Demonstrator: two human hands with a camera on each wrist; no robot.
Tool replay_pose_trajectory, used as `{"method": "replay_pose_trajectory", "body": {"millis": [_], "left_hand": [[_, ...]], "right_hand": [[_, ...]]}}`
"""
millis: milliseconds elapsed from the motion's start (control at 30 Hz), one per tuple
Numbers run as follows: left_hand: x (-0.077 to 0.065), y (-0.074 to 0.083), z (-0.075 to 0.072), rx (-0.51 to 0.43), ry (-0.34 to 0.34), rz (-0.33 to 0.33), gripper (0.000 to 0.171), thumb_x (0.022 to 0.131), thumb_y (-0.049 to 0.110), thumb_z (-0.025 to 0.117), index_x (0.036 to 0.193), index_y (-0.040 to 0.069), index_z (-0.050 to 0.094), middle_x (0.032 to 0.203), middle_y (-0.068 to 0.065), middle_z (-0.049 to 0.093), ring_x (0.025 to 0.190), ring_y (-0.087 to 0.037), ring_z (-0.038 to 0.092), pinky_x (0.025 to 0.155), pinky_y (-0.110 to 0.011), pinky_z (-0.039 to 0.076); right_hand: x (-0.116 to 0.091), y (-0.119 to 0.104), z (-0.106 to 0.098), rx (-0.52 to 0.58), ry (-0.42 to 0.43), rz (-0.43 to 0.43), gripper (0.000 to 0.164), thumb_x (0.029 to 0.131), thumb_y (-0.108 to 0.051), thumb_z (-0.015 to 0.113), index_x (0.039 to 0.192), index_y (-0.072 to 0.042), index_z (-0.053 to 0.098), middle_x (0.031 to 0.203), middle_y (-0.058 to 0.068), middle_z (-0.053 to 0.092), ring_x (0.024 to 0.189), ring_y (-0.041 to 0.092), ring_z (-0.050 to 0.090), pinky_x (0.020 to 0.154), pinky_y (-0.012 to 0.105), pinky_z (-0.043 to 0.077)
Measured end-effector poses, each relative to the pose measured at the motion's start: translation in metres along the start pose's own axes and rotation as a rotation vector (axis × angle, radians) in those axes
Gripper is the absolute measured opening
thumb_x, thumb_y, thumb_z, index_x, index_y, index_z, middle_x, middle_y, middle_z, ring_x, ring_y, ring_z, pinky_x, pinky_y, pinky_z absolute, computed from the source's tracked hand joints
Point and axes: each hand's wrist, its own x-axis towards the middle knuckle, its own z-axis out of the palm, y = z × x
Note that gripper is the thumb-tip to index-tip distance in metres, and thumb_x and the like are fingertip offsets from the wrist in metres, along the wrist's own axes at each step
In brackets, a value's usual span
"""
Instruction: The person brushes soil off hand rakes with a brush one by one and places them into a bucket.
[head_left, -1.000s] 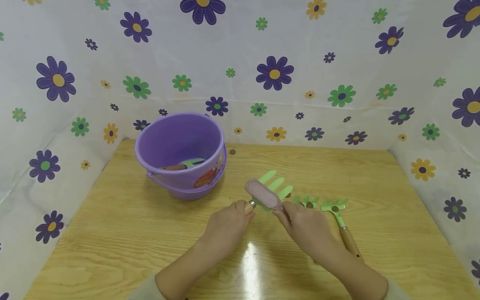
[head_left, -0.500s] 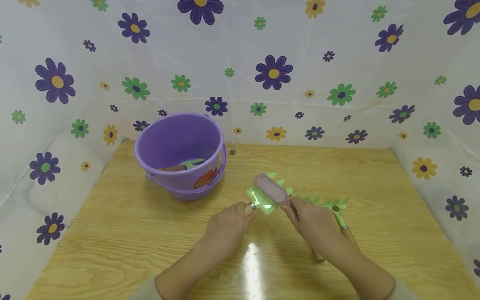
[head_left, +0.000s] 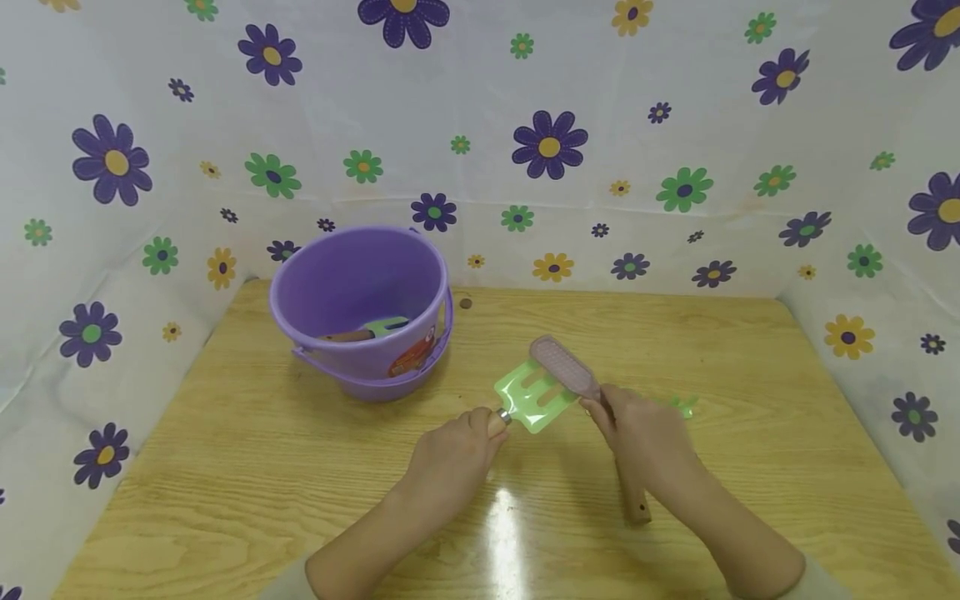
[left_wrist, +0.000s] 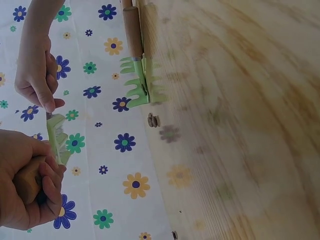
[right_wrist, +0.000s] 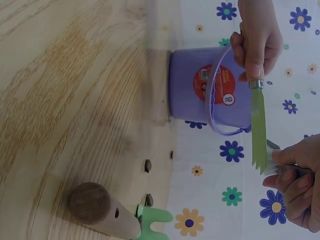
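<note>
My left hand (head_left: 450, 458) grips the wooden handle of a green garden hand fork (head_left: 525, 400), raised with its broad prongs pointing up and right. My right hand (head_left: 651, 433) holds the thin handle of a small brush (head_left: 562, 365), whose pinkish-grey oval head has a dotted back. This head overlaps the prong tips in the head view. Seen from the right wrist, the fork stands nearly edge-on and the brush head (right_wrist: 271, 152) lies against its face near the tips. Most of the brush handle is hidden in the right hand.
A purple bucket (head_left: 360, 367) with a swing handle stands at the back left, wooden-handled tools (head_left: 352, 335) inside. Green-headed rakes (left_wrist: 137, 82) lie on the wooden table (head_left: 300, 492), partly behind the right hand. Several small brown pieces (right_wrist: 148, 165) dot the tabletop. Flowered cloth encloses the sides and back.
My right hand has drawn the brush to the right across the fork, from its base toward the prong tips, baring the green face. The left hand stays nearly still.
</note>
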Motion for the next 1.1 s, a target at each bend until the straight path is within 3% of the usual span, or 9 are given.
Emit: {"method": "replay_pose_trajectory", "body": {"millis": [300,500,700,1100], "left_hand": [[-0.003,-0.001,0.001,0.041,0.024,0.013,0.03,0.089,0.029,0.065,0.087,0.001,0.055,0.062,-0.002,0.052,0.047,-0.011,0.048,0.036,-0.019,0.041],[-0.004,-0.002,0.003,0.042,0.018,0.011,0.029,0.089,0.029,0.065,0.089,0.002,0.055,0.064,-0.001,0.051,0.051,-0.012,0.048,0.04,-0.021,0.042],[-0.004,-0.004,0.004,0.015,0.002,0.011,0.028,0.088,0.029,0.065,0.091,0.003,0.059,0.07,-0.002,0.052,0.057,-0.012,0.047,0.049,-0.021,0.042],[-0.001,-0.006,0.009,0.117,0.159,0.055,0.033,0.086,0.028,0.066,0.102,0.0,0.059,0.077,-0.005,0.059,0.063,-0.013,0.053,0.051,-0.021,0.043]], "right_hand": [[-0.001,0.008,-0.001,0.014,-0.026,0.054,0.024,0.089,-0.02,0.067,0.084,0.003,0.065,0.064,0.011,0.064,0.042,0.01,0.043,0.034,0.017,0.031],[-0.001,0.014,-0.005,0.024,0.002,0.091,0.024,0.089,-0.018,0.067,0.073,-0.001,0.059,0.053,0.003,0.05,0.041,0.009,0.035,0.035,0.018,0.027],[0.002,0.01,-0.01,0.029,0.062,0.039,0.023,0.086,-0.017,0.069,0.073,-0.001,0.06,0.053,0.003,0.051,0.042,0.008,0.036,0.036,0.017,0.029],[0.003,-0.021,-0.01,0.046,0.124,-0.12,0.023,0.085,-0.018,0.07,0.08,0.003,0.063,0.061,0.007,0.062,0.043,0.008,0.046,0.038,0.013,0.035]]}}
